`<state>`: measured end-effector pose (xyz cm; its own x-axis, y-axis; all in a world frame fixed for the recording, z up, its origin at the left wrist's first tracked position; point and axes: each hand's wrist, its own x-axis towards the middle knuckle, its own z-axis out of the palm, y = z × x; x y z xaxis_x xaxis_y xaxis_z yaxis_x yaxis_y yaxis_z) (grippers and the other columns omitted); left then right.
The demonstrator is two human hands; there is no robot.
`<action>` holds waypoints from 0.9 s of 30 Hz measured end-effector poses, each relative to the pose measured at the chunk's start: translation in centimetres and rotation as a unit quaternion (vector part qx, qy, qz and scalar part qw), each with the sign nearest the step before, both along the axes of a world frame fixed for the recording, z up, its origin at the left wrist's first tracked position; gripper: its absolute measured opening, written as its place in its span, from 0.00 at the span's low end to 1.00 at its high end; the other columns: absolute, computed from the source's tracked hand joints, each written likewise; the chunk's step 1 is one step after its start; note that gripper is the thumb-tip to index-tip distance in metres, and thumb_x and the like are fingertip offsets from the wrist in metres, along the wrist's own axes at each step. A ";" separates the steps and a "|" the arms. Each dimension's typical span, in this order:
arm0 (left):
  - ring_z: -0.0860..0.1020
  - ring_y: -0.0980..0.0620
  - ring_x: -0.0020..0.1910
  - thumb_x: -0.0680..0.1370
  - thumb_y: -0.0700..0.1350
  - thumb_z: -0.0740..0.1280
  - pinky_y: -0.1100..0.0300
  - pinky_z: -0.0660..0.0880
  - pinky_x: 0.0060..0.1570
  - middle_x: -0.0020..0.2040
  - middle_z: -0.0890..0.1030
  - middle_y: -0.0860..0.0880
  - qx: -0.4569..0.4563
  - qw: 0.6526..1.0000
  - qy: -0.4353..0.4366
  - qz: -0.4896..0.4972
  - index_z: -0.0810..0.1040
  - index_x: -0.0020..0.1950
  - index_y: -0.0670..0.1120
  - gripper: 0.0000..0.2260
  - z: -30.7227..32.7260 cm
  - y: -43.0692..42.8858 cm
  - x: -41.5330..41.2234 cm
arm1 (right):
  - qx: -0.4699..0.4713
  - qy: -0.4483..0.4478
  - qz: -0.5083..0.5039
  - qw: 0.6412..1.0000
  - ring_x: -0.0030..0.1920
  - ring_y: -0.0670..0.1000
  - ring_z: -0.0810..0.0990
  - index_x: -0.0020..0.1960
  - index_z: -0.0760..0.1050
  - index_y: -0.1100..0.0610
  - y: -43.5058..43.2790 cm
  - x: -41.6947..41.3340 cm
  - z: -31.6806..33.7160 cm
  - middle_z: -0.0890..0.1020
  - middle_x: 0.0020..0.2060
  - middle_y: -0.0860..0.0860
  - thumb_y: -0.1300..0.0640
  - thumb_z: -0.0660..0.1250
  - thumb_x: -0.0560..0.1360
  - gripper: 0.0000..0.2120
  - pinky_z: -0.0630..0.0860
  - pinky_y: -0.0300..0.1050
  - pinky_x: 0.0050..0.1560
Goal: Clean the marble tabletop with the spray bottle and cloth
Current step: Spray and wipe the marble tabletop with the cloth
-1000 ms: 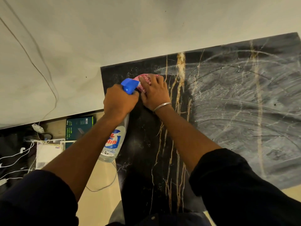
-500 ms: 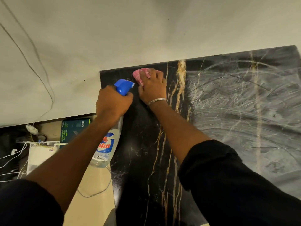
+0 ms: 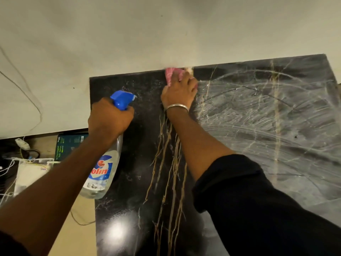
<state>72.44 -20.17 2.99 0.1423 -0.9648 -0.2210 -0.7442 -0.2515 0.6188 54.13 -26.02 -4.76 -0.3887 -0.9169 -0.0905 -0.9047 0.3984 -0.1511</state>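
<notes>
The black marble tabletop point(image 3: 140, 148) with gold veins fills the lower right; its right half shows whitish wipe streaks. My left hand point(image 3: 108, 117) grips the neck of a clear spray bottle point(image 3: 103, 170) with a blue trigger head point(image 3: 121, 97), held above the table's left part. My right hand point(image 3: 180, 91) presses a pink cloth point(image 3: 170, 74) flat on the marble at the far edge, against the wall. Most of the cloth is hidden under my fingers.
A pale wall point(image 3: 147, 34) rises directly behind the table. Left of the table, on the floor, lie a dark green box point(image 3: 70, 146), a white box point(image 3: 31, 172) and several white cables point(image 3: 7, 169). A thin wire point(image 3: 27, 95) hangs on the wall.
My right hand has slid the pink cloth away from me to the table's far edge and to the right. My left hand and the bottle stayed near the left side.
</notes>
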 end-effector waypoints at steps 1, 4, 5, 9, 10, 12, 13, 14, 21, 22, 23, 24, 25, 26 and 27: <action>0.74 0.51 0.34 0.75 0.47 0.70 0.57 0.70 0.40 0.36 0.75 0.46 -0.001 1.000 -0.004 0.002 0.75 0.53 0.42 0.12 0.1 0.2 -0.4 | 0.001 0.000 0.064 0.998 0.72 0.68 0.61 0.77 0.60 0.53 0.1 0.3 0.2 0.63 0.74 0.62 0.47 0.60 0.78 0.30 0.61 0.61 0.72; 0.73 0.53 0.32 0.75 0.47 0.70 0.58 0.70 0.39 0.35 0.74 0.47 -0.008 1.000 -0.007 0.004 0.75 0.53 0.42 0.12 0.3 0.4 -2.0 | 0.006 0.021 0.256 0.966 0.72 0.64 0.61 0.77 0.61 0.50 0.0 -1.6 0.9 0.64 0.75 0.57 0.44 0.60 0.78 0.30 0.61 0.59 0.71; 0.73 0.53 0.32 0.74 0.48 0.70 0.58 0.69 0.38 0.34 0.74 0.47 -0.008 1.000 -0.006 0.006 0.75 0.52 0.42 0.12 0.4 0.4 -2.5 | 0.005 0.024 0.279 0.960 0.72 0.63 0.62 0.77 0.61 0.50 -0.1 -2.8 0.9 0.64 0.75 0.57 0.44 0.60 0.78 0.29 0.63 0.59 0.70; 0.74 0.52 0.32 0.75 0.47 0.70 0.59 0.70 0.37 0.34 0.75 0.47 -0.007 1.000 0.008 0.012 0.76 0.50 0.42 0.11 0.7 0.8 -4.6 | 0.000 0.013 0.157 0.987 0.70 0.65 0.63 0.77 0.61 0.52 -0.3 -8.9 0.5 0.65 0.73 0.59 0.46 0.58 0.79 0.28 0.69 0.60 0.66; 0.74 0.52 0.33 0.75 0.47 0.70 0.59 0.71 0.37 0.34 0.75 0.47 -0.008 1.000 0.012 0.014 0.76 0.51 0.42 0.11 0.8 0.9 -5.0 | -0.001 0.010 0.114 0.993 0.70 0.66 0.63 0.76 0.62 0.52 -0.4 -10.4 0.5 0.65 0.72 0.60 0.46 0.58 0.79 0.27 0.69 0.60 0.66; 0.75 0.51 0.33 0.74 0.47 0.70 0.59 0.72 0.37 0.35 0.76 0.46 -0.007 1.000 0.015 0.018 0.76 0.50 0.42 0.10 1.2 1.2 -5.9 | 0.006 0.010 0.048 0.999 0.69 0.67 0.63 0.75 0.63 0.54 -0.7 -12.2 0.7 0.65 0.72 0.61 0.47 0.60 0.78 0.27 0.69 0.61 0.65; 0.76 0.51 0.33 0.74 0.47 0.70 0.59 0.73 0.37 0.35 0.76 0.46 -0.006 1.000 0.016 0.023 0.75 0.50 0.42 0.10 1.5 1.3 -6.2 | 0.011 0.010 0.024 1.000 0.69 0.67 0.63 0.74 0.63 0.55 -0.9 -12.4 0.7 0.65 0.71 0.61 0.48 0.61 0.78 0.27 0.69 0.61 0.65; 0.76 0.51 0.33 0.74 0.47 0.70 0.59 0.73 0.37 0.35 0.76 0.46 -0.005 0.999 0.016 0.028 0.75 0.50 0.43 0.10 1.6 1.4 -6.5 | 0.015 0.007 0.002 1.000 0.69 0.67 0.64 0.74 0.64 0.55 -1.1 -12.1 0.8 0.66 0.70 0.62 0.48 0.61 0.78 0.27 0.69 0.61 0.65; 0.76 0.50 0.34 0.74 0.49 0.70 0.56 0.75 0.39 0.37 0.77 0.44 -0.003 0.999 -0.004 0.043 0.75 0.52 0.43 0.13 1.9 2.2 -7.7 | 0.013 -0.020 0.179 0.984 0.70 0.67 0.63 0.76 0.60 0.56 0.5 -4.3 0.7 0.65 0.72 0.61 0.49 0.62 0.77 0.29 0.68 0.62 0.68; 0.76 0.50 0.34 0.74 0.49 0.70 0.56 0.75 0.39 0.37 0.77 0.44 0.000 0.999 -0.009 0.046 0.75 0.52 0.42 0.13 1.8 2.3 -7.7 | 0.012 -0.022 0.216 0.976 0.71 0.66 0.63 0.75 0.61 0.55 1.0 -3.7 0.8 0.65 0.72 0.60 0.49 0.62 0.77 0.29 0.67 0.61 0.69; 0.76 0.50 0.34 0.74 0.49 0.70 0.56 0.74 0.39 0.38 0.77 0.44 0.004 0.999 -0.013 0.049 0.75 0.53 0.42 0.14 1.8 2.5 -7.8 | 0.009 -0.023 0.247 0.969 0.71 0.65 0.63 0.75 0.62 0.54 1.3 -3.7 0.8 0.65 0.72 0.60 0.49 0.62 0.77 0.28 0.67 0.61 0.69; 0.76 0.51 0.34 0.74 0.49 0.70 0.57 0.73 0.39 0.38 0.78 0.44 0.006 0.999 -0.013 0.051 0.75 0.54 0.42 0.14 1.7 2.6 -7.9 | 0.006 -0.019 0.273 0.962 0.70 0.64 0.63 0.75 0.62 0.54 1.6 -4.2 0.9 0.65 0.72 0.59 0.49 0.62 0.77 0.28 0.67 0.61 0.68; 0.76 0.51 0.34 0.74 0.48 0.70 0.58 0.73 0.38 0.38 0.78 0.44 0.005 0.999 -0.010 0.053 0.75 0.54 0.42 0.14 1.7 2.7 -8.0 | 0.003 -0.012 0.289 0.957 0.70 0.64 0.64 0.75 0.63 0.53 1.7 -5.1 0.9 0.66 0.72 0.59 0.48 0.62 0.77 0.28 0.69 0.61 0.68; 0.75 0.52 0.34 0.74 0.48 0.70 0.58 0.72 0.38 0.38 0.77 0.45 0.004 0.998 -0.005 0.055 0.75 0.54 0.42 0.13 1.6 2.8 -7.9 | 0.001 -0.007 0.290 0.957 0.69 0.64 0.64 0.75 0.63 0.53 1.7 -6.2 0.8 0.66 0.71 0.59 0.48 0.62 0.77 0.28 0.70 0.60 0.66; 0.75 0.52 0.33 0.74 0.48 0.70 0.59 0.72 0.38 0.37 0.77 0.45 0.003 0.998 0.000 0.055 0.75 0.54 0.43 0.13 1.6 3.0 -8.0 | 0.000 -0.005 0.270 0.963 0.69 0.64 0.65 0.75 0.62 0.53 1.7 -7.5 0.7 0.66 0.71 0.59 0.48 0.62 0.77 0.28 0.71 0.60 0.65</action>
<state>64.49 -17.16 4.64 0.2473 -0.9420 -0.2270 -0.7113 -0.3356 0.6176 46.58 -24.30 -4.06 0.1465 -0.9849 -0.0925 -0.9783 -0.1304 -0.1610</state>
